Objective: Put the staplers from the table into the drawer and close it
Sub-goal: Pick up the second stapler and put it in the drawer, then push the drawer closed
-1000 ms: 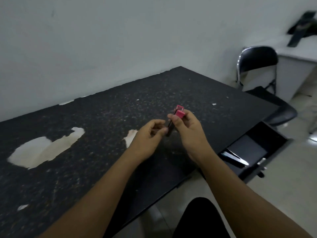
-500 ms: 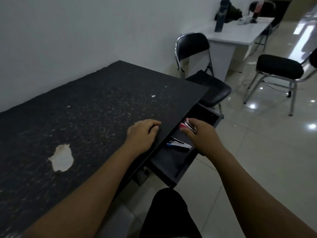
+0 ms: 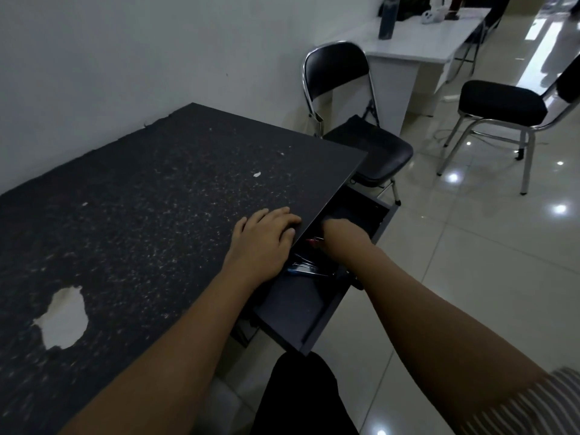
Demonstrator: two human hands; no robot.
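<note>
The dark drawer (image 3: 317,321) stands pulled out from under the black speckled table (image 3: 150,196). My right hand (image 3: 340,235) reaches down inside it, fingers hidden under the table edge, with a bit of the red stapler (image 3: 312,242) showing beside them. A silver and blue stapler (image 3: 303,269) lies in the drawer nearer to me. My left hand (image 3: 263,240) rests flat on the table top at its front edge, holding nothing.
A black folding chair (image 3: 351,98) stands just beyond the drawer. A second black chair (image 3: 502,105) and a white desk (image 3: 417,39) with a dark bottle are further right. Glossy tiled floor lies to the right. My dark trouser leg is below the drawer.
My right hand carried the red stapler from above the table down into the open drawer. My left hand let go of it and settled flat on the table edge.
</note>
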